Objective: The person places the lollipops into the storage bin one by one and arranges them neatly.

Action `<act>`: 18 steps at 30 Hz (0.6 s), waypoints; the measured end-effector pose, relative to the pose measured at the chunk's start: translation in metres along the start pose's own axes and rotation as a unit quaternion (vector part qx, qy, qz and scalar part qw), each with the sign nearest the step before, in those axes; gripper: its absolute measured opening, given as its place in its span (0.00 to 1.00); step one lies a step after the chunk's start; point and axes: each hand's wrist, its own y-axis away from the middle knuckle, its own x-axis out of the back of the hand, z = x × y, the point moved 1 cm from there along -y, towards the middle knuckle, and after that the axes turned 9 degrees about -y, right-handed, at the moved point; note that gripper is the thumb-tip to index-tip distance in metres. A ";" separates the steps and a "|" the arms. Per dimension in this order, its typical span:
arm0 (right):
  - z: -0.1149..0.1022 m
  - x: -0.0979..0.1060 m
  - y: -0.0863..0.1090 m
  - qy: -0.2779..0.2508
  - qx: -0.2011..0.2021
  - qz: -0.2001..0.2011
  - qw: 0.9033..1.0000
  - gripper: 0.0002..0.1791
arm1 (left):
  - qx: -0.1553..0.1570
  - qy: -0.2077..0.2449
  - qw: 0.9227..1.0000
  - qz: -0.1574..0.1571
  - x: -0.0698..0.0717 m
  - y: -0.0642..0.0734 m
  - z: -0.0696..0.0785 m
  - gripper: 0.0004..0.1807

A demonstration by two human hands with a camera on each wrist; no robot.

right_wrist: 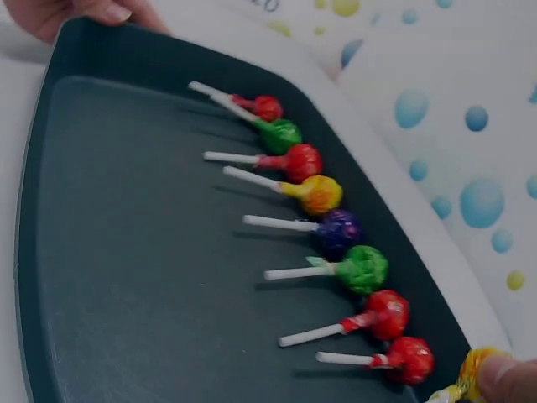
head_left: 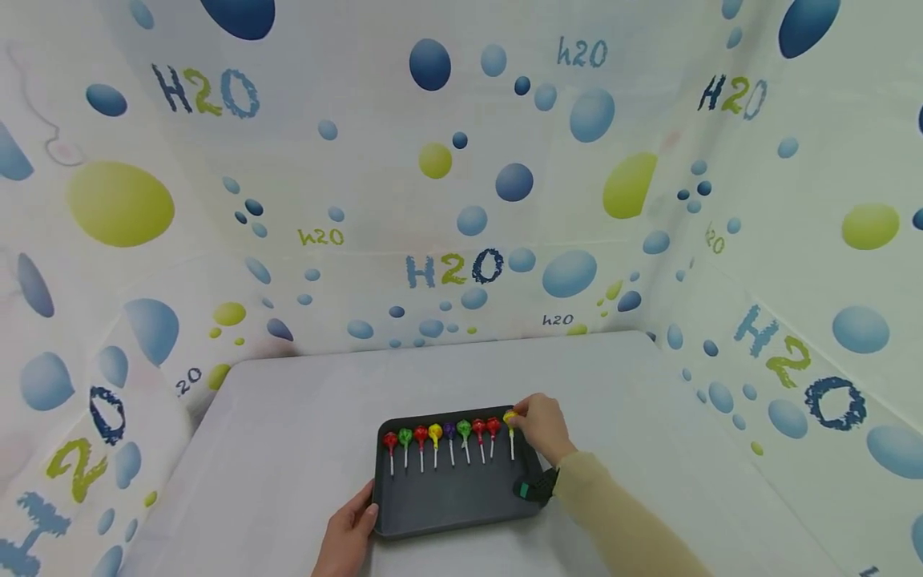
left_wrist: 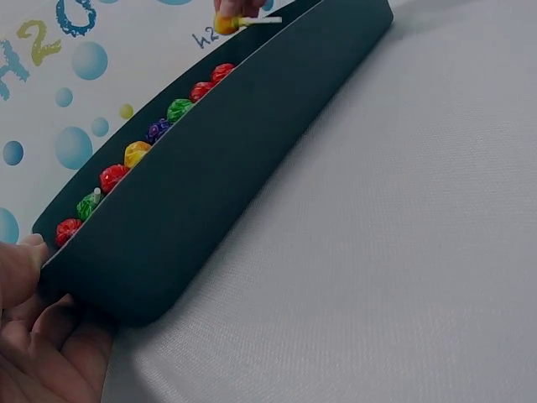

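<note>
My right hand (head_left: 544,426) pinches a yellow-wrapped lollipop (left_wrist: 225,23) by its round head, above the far right end of a dark grey tray (head_left: 447,501). Its white stick points toward the near side in the head view. Along the tray's far side lies a row of lollipops with heads away from me: red (right_wrist: 304,161), green (right_wrist: 362,269), yellow (right_wrist: 320,195) and purple (right_wrist: 339,232) wrappers. The held one is beside the red lollipop (right_wrist: 411,361) at the row's right end. My left hand (head_left: 349,533) grips the tray's left side, thumb (left_wrist: 20,270) at the rim and fingers below.
The tray sits on a table with a white cloth (head_left: 288,449). Behind and at both sides hang white sheets (head_left: 375,160) printed with blue and green bubbles and H2O lettering. A black band (head_left: 537,487) with a device is on my right wrist, over the tray's right edge.
</note>
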 end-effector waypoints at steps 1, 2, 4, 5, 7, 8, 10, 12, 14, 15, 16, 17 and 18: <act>-0.002 -0.004 0.000 0.017 0.004 0.004 1.000 0.08 | 0.000 0.002 1.000 0.000 0.000 0.000 0.000 0.28; -0.003 -0.008 0.000 0.031 0.005 0.007 0.999 0.06 | 0.000 0.003 1.000 0.000 0.000 0.000 0.000 0.28; -0.005 -0.014 0.000 0.062 0.014 0.014 0.998 0.07 | -0.001 0.003 1.000 0.000 0.001 0.000 0.000 0.28; -0.005 -0.018 0.001 0.075 0.021 0.020 0.997 0.09 | 0.000 0.003 1.000 0.001 0.001 -0.001 -0.001 0.28; -0.006 -0.022 0.001 0.096 0.033 0.031 0.994 0.14 | 0.001 0.002 1.000 0.002 0.001 -0.001 -0.001 0.28; -0.006 -0.024 0.001 0.103 0.038 0.036 0.993 0.16 | 0.001 0.001 1.000 0.002 0.001 -0.001 -0.001 0.28; -0.006 -0.028 0.001 0.118 0.054 0.049 0.990 0.16 | 0.004 0.001 1.000 0.001 0.001 -0.002 -0.002 0.29; -0.005 -0.030 0.001 0.134 0.068 0.055 0.987 0.15 | 0.006 0.001 1.000 -0.001 0.000 -0.002 -0.002 0.29; -0.005 -0.033 0.002 0.148 0.085 0.060 0.983 0.14 | 0.006 0.000 1.000 -0.002 0.000 -0.002 -0.002 0.29; -0.004 -0.034 0.002 0.157 0.095 0.063 0.981 0.13 | 0.006 0.000 1.000 -0.002 0.000 -0.002 -0.002 0.29; -0.004 -0.034 0.002 0.163 0.102 0.064 0.979 0.12 | 0.005 -0.001 1.000 -0.003 0.000 -0.002 -0.002 0.29; -0.004 -0.035 0.002 0.169 0.106 0.064 0.978 0.11 | 0.004 -0.002 1.000 -0.003 0.000 -0.002 -0.002 0.29; -0.004 -0.036 0.002 0.172 0.109 0.064 0.977 0.11 | 0.003 -0.002 1.000 -0.002 0.000 -0.002 -0.003 0.29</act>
